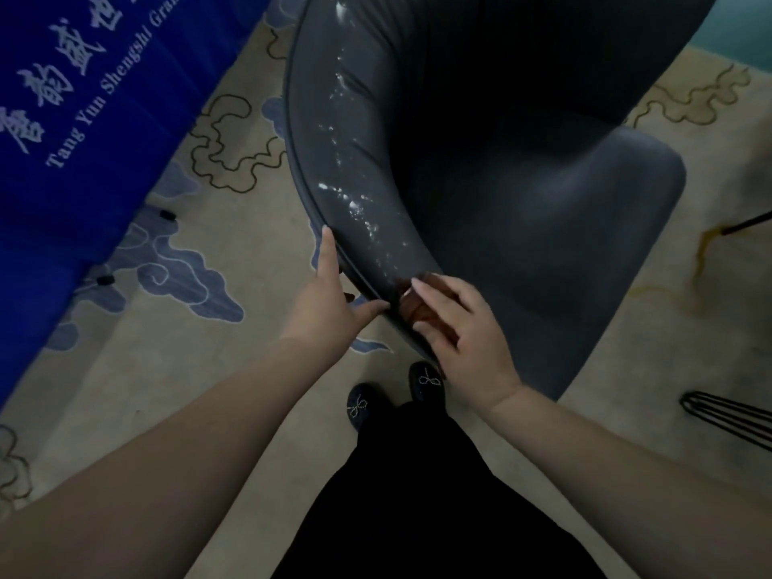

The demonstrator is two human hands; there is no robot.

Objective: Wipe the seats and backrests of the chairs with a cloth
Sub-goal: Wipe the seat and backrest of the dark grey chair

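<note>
At backrest rim, person is wiping chair (pixel 522 181). Right hand (pixel 459 328) is pressing brownish cloth (pixel 417 309) flat against inner backrest, fingers spread. Left hand (pixel 334 298), fingers straight, is bracing rim from outside, just beside. White smears (pixel 355 202) are running up backrest, beyond both hands: next strokes probably needing firm, overlapping passes upward.

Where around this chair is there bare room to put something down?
The seat of the dark chair is bare. The carpet between the blue banner and the chair's backrest is free. Black metal legs crowd the right edge; both hands occupy the near rim.
</note>
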